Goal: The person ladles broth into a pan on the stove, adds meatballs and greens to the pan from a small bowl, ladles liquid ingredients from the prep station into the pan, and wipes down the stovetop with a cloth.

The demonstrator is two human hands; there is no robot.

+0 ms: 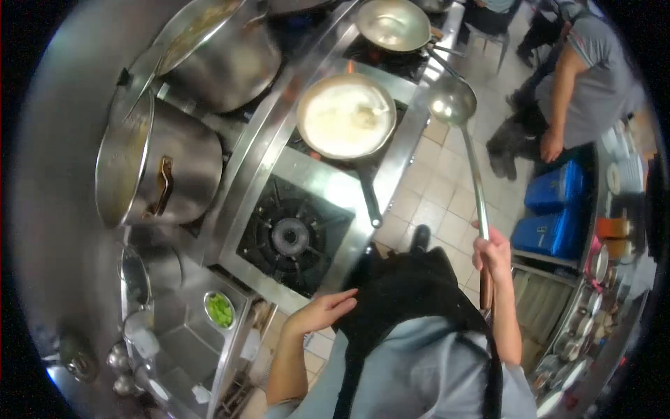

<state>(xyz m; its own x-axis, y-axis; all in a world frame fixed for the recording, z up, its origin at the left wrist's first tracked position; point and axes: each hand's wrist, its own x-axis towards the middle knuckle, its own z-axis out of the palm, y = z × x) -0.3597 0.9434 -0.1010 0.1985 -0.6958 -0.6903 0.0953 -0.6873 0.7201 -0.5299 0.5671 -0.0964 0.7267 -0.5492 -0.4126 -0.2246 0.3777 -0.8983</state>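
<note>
My right hand [493, 253] is closed around the long handle of a metal ladle [452, 101]. The ladle's round bowl points away from me, over the floor just right of the stove. My left hand [323, 312] holds nothing and hangs near the front of my black apron [412, 293], its fingers stretched out. Ahead of it, a frying pan [347, 116] with white liquid in it sits on a burner, and its black handle [370, 195] points toward me. A bare gas burner [289, 237] lies between that pan and my left hand.
Two large steel pots [178, 164] stand at the left. Another pan [394, 25] rests on the far burner. A small bowl of chopped greens [220, 310] is at lower left. Blue bins [548, 209] and a person [586, 77] are at the right.
</note>
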